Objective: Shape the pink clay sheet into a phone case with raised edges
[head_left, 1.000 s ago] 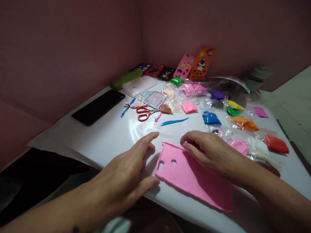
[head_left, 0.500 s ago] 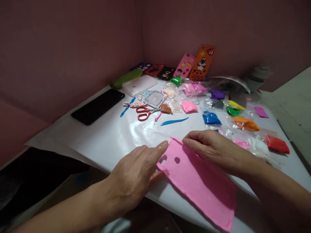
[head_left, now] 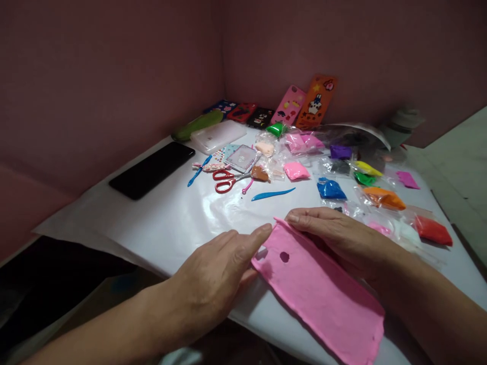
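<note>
A phone case covered in pink clay (head_left: 319,294) is held tilted over the table's front edge. Two openings show near its upper left end, and its edges look uneven. My left hand (head_left: 216,268) grips the case's left end, thumb on top and fingers underneath. Along the far upper edge, my right hand (head_left: 335,230) pinches the clay near the corner with thumb and fingertips. Beyond the hands lie a blue modelling tool (head_left: 274,194) and red-handled scissors (head_left: 228,181).
A black phone (head_left: 152,170) lies at the table's left, near a clear case (head_left: 218,136). Bags of coloured clay, including blue (head_left: 331,188), orange (head_left: 384,197) and red (head_left: 432,230), cover the right side. Decorated cases, one orange (head_left: 316,101), lean on the back wall.
The pink case has shifted slightly right and turned a little. Both hands keep their hold; the left has moved slightly right with it.
</note>
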A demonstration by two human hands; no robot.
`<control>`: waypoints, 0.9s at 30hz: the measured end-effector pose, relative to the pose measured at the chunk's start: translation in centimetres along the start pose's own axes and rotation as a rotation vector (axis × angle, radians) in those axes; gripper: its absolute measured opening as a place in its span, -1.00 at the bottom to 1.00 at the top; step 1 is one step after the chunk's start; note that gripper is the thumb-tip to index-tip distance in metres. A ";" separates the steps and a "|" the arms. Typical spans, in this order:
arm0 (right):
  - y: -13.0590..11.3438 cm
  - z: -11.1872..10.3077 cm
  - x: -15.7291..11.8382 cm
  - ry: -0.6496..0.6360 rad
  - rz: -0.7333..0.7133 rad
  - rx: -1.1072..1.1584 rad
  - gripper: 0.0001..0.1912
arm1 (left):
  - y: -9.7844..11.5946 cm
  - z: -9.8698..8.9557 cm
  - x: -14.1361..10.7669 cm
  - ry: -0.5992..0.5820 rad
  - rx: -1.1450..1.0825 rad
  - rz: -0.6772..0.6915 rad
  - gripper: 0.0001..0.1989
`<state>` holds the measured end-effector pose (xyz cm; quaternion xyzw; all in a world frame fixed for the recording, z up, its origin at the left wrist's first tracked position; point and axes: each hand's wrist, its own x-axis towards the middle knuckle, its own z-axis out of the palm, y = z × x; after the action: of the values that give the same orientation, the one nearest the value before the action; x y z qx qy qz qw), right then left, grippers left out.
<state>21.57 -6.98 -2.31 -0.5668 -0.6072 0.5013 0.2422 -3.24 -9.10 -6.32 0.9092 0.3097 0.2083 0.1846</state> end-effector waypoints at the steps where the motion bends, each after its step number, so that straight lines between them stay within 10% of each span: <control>1: 0.0 0.1 0.0 0.000 0.012 0.017 -0.70 | 0.0 -0.5 0.1 -0.015 -0.036 -0.033 -0.32; 11: -0.6 1.3 0.2 -0.041 0.178 0.620 -0.80 | 0.1 -6.1 7.0 -0.003 0.049 -0.063 -0.79; 27: -0.7 1.3 0.8 -0.203 0.222 0.832 -0.76 | 0.3 -5.9 10.8 -0.311 0.037 -0.100 -0.75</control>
<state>19.90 -6.53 -2.39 -0.4310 -0.3099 0.7791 0.3335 1.81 -1.20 1.66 0.9172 0.3259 0.0498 0.2236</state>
